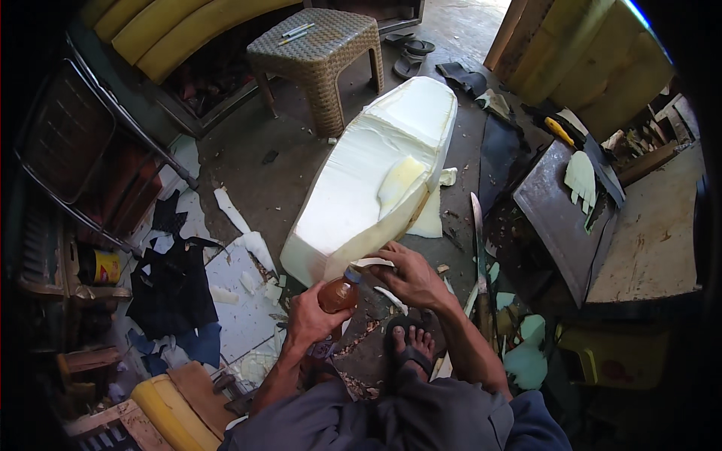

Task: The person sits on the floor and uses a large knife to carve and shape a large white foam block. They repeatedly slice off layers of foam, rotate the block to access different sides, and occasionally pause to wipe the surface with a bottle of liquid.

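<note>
At the far left, a folded metal chair frame (83, 143) is seen leaning by the wall, and a yellow tin (99, 266) is tucked low beside it. Black cloth scraps (174, 289) and white foam bits (229, 209) are spread over the floor (248, 173).

Next, the left hand (310, 319) is seen. Its grip is closed around a small bottle (338, 293). The bottle is round and brown, with a shiny side, and it is tipped so that its light-coloured top points up and to the right, toward the foam. It is held low in the middle of the view, just in front of the near end of the big foam seat (368, 180).

The foam seat is long and pale cream. It lies on the floor and stretches up and to the right. A thin flap of yellow foam (398, 180) is seen lifted on its right side. Behind it, a woven brown stool (320, 52) is standing with two pens on top.

The right hand (410, 274) is placed just beside the bottle's top. Its fingers are curled on a thin white strip (374, 262) at the seat's near edge. A foot in a sandal (410, 342) is seen below the hands.

Further right, a long knife (480, 240) lies on the floor. A dark metal sheet (560, 218) with a pale foam piece on it leans by a worn tabletop (654, 233).
</note>
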A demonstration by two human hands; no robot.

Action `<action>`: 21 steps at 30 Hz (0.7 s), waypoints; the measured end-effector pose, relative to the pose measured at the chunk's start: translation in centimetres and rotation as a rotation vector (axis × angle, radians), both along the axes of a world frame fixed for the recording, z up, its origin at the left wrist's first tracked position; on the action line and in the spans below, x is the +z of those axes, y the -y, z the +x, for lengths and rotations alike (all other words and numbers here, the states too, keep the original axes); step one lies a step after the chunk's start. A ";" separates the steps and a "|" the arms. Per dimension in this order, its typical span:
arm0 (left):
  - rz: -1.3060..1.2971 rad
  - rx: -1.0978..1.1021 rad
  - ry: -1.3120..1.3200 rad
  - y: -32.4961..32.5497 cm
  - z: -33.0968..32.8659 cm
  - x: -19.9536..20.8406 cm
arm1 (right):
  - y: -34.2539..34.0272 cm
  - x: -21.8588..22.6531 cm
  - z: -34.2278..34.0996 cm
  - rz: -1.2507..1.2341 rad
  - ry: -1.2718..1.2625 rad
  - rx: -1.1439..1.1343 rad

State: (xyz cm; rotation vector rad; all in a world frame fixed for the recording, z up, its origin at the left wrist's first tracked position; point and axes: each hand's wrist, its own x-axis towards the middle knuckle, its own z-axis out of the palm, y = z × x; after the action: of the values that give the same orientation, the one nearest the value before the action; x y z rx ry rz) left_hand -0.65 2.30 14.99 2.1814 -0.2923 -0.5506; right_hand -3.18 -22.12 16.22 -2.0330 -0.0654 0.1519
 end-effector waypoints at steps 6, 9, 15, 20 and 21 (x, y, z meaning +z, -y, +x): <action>0.037 -0.023 0.019 0.1 0.0 0.4 | -0.3 0.1 -0.1 -0.046 0.019 0.002; 0.119 0.041 -0.008 -0.6 0.0 -0.2 | 0.0 1.2 0.1 0.202 -0.016 0.203; 0.043 0.043 0.031 -0.7 0.1 0.0 | 5.4 -3.4 6.6 0.076 -0.103 -0.357; 0.022 0.011 0.047 -0.7 -0.2 -0.3 | 9.0 -6.8 12.5 -0.424 0.054 -0.412; 0.024 0.010 0.045 -0.7 -0.3 -0.3 | 9.1 -7.0 12.7 -0.454 0.011 -0.376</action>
State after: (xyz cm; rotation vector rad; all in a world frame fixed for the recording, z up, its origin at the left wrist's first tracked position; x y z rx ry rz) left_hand -0.90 3.02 14.68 2.2197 -0.3009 -0.5021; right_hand 9.55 -31.22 9.23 -2.4544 0.3739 -0.0913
